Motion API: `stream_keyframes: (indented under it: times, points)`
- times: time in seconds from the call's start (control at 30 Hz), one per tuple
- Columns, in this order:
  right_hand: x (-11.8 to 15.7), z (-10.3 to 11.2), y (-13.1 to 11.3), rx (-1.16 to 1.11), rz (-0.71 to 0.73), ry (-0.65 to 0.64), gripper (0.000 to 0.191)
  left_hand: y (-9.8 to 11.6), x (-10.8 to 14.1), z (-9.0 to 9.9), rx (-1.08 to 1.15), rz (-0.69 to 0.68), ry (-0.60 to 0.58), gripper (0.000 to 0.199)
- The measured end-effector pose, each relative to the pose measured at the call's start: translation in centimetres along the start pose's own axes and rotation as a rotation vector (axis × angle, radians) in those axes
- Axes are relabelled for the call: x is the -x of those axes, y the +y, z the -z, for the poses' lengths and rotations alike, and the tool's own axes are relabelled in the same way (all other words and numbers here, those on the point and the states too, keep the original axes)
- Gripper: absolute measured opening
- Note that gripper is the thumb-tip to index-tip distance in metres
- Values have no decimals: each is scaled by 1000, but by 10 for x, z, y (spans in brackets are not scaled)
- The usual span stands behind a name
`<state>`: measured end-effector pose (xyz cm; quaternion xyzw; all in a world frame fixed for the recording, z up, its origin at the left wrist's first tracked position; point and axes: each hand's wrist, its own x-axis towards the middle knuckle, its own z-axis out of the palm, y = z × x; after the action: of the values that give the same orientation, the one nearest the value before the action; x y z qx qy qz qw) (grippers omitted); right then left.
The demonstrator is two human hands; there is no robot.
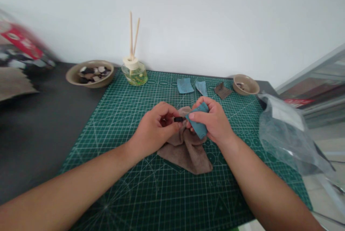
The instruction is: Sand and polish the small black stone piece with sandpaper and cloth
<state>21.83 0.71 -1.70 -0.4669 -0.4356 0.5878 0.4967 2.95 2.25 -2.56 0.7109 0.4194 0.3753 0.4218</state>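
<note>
**Left hand** (156, 130): fingers curled, pinching a small black oblong piece (178, 119) at the fingertips.
**Right hand** (211, 121): thumb and fingers pressed around a folded blue sandpaper sheet (198, 126), just beside the black piece.
**Under hands:** crumpled brown microfibre cloth (185, 153), on a green gridded cutting mat (237, 202).
**Mat, 12 o'clock:** two blue sandpaper scraps (185, 85) and a brown abrasive scrap (222, 90).
**Counter** (40, 144)**, 10 o'clock:** beige ceramic bowl (90, 73) holding dark and pale pieces.
**1 o'clock:** smaller beige ceramic bowl (245, 84).
**3 o'clock:** clear plastic bag (285, 134).
**11 o'clock:** glass reed diffuser (134, 72).
</note>
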Motion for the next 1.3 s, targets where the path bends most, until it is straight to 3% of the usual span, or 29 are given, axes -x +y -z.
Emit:
stream_keyframes:
  times: [0.1,0.4,0.47,0.63,0.77,0.83,0.93,1.0,1.17,1.3]
  points:
    - [2,0,1,-17,17,-72,27,0,-1,0,70,66,-23,15]
    - [6,-3,1,-89,23,-125,27,3,1,-2,154,97,-53,11]
    - [6,-4,1,-51,8,-110,26,3,1,-2,145,101,-56,11]
    - [4,-4,1,113,-17,71,23,2,-1,-2,142,119,-70,13]
    - [6,-5,0,89,8,4,24,0,-1,-2,167,129,-61,14]
    - [5,-4,0,206,43,19,22,0,-1,-2,152,128,-54,13]
    - [2,-2,0,575,194,204,21,0,-1,-2,115,110,-33,14]
    - [1,-1,0,679,246,267,20,1,-1,-2,113,101,-22,15]
    - [5,-3,-1,331,101,68,18,2,-2,-2,144,99,-22,11]
    - [2,-1,0,449,143,185,20,2,-2,-2,143,100,-16,13]
